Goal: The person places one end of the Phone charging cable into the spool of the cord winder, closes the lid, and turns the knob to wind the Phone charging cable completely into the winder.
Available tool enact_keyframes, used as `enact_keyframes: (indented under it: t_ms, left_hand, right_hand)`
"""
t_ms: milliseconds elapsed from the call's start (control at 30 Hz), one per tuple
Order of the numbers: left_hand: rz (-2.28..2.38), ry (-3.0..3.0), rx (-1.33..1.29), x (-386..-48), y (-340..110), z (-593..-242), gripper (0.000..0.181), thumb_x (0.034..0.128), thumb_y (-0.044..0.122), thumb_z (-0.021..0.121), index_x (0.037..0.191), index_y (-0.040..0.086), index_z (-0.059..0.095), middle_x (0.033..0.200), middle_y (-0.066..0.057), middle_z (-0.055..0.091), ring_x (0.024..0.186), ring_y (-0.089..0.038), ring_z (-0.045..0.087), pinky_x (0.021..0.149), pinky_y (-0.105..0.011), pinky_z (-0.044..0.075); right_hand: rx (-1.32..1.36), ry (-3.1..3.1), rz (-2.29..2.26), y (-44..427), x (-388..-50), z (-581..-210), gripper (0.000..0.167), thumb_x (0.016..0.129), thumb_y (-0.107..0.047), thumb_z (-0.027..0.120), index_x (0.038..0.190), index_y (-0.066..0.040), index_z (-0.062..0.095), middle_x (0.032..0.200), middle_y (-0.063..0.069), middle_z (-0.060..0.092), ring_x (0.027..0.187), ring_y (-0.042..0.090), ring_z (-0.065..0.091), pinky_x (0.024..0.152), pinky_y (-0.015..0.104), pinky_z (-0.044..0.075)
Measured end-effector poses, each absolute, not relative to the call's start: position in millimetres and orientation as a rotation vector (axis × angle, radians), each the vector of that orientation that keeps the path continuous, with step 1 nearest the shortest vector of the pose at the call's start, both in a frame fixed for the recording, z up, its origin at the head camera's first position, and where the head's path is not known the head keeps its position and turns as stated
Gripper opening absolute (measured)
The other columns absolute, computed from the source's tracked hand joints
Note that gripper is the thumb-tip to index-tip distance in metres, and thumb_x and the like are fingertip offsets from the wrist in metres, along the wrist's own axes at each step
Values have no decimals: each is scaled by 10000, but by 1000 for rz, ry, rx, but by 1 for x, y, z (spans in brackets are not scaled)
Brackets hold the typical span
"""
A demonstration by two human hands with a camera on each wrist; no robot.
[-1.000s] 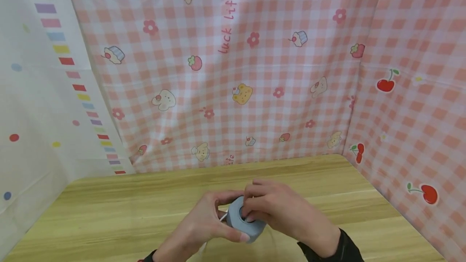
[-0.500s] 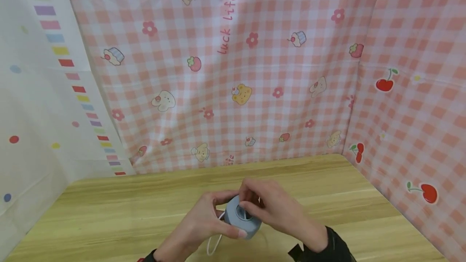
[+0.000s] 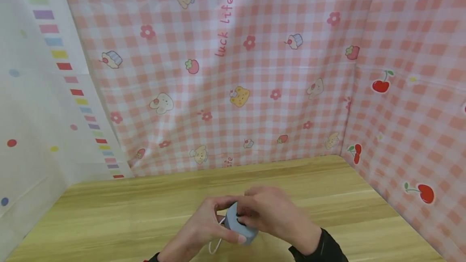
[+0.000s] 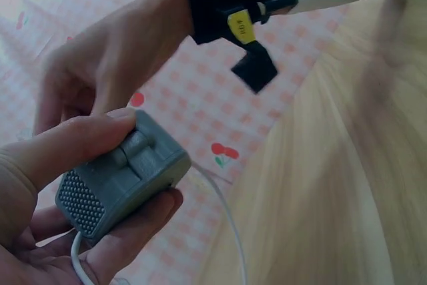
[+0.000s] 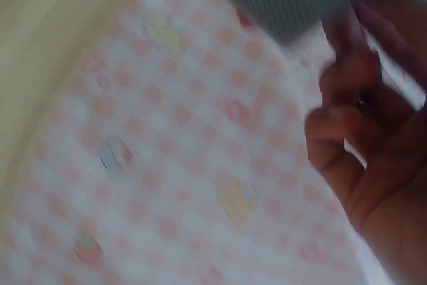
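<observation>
My left hand (image 3: 204, 225) grips a grey-blue faceted case (image 3: 248, 233) just above the table. In the left wrist view, the thumb lies along a side with a hinge-like part, and the case (image 4: 137, 181) has a studded end. A thin white cord (image 3: 214, 250) comes out of it and hangs in a loop. My right hand (image 3: 271, 213) has its fingers curled at the dark round opening in the case's face, seeming to pinch a small piece there; the fingertips are partly hidden. The right wrist view is blurred, with the case (image 5: 287, 11) at the top.
A wood-grain table (image 3: 145, 213) lies under both hands. Pink checked cloth (image 3: 204, 84) hangs behind it and along the right side (image 3: 411, 132). White dotted cloth (image 3: 32, 140) closes off the left.
The right fingers shift round at the opening; a thin piece pinched there half a second ago is now covered. The cord went from nearly straight to a hanging loop. The left hand keeps its grip.
</observation>
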State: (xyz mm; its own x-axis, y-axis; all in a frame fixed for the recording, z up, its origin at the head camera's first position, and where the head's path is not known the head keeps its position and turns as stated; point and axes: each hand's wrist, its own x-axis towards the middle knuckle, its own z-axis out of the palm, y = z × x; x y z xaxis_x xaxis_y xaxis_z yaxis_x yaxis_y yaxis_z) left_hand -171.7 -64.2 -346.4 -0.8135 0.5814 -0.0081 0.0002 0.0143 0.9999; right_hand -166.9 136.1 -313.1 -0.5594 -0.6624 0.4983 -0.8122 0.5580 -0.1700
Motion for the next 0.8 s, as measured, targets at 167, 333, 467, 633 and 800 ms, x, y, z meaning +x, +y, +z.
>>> enact_keyframes:
  t_ms: [167, 333, 467, 633, 800]
  left_hand:
    - [1855, 1972, 589, -176, -64, -353, 635, 693, 144, 858, 1274, 195, 607, 1253, -43, 647, 982, -231, 682, 798, -303, 555]
    - [1870, 1946, 586, -182, -63, -359, 628, 704, 146, 853, 1278, 175, 601, 1252, -52, 646, 1020, -202, 657, 839, -301, 536]
    - [1884, 1904, 580, -185, -63, -366, 632, 713, 132, 844, 1290, 155, 588, 1262, -64, 639, 1065, -202, 637, 882, -308, 520]
    - [1884, 1876, 581, -187, -63, -371, 639, 707, 111, 844, 1293, 154, 592, 1279, -50, 633, 1122, -201, 594, 924, -312, 486]
    - [1863, 1827, 600, -188, -64, -373, 619, 716, 89, 834, 1287, 126, 597, 1266, -58, 639, 1105, -210, 603, 916, -318, 488]
  right_hand:
    - [860, -2551, 847, 120, -167, -324, 181, 759, -44, 655, 713, -175, 539, 509, -138, 410, 445, -56, 329, 455, 130, 265]
    - [1067, -2597, 928, 131, -174, -320, 145, 874, -52, 657, 816, -174, 602, 657, -86, 570, 572, -38, 483, 544, 148, 413]
    - [1413, -2567, 809, 147, -181, -313, 196, 896, -12, 627, 948, -188, 696, 876, -47, 648, 777, -5, 585, 691, 138, 484]
    - [1600, -2427, 532, 152, -187, -312, 241, 851, 15, 674, 896, -211, 743, 886, -64, 632, 814, 0, 569, 716, 71, 457]
    - [1618, -2284, 343, 148, -189, -317, 207, 809, -47, 732, 812, -254, 723, 839, -111, 613, 774, 4, 526, 705, 42, 417]
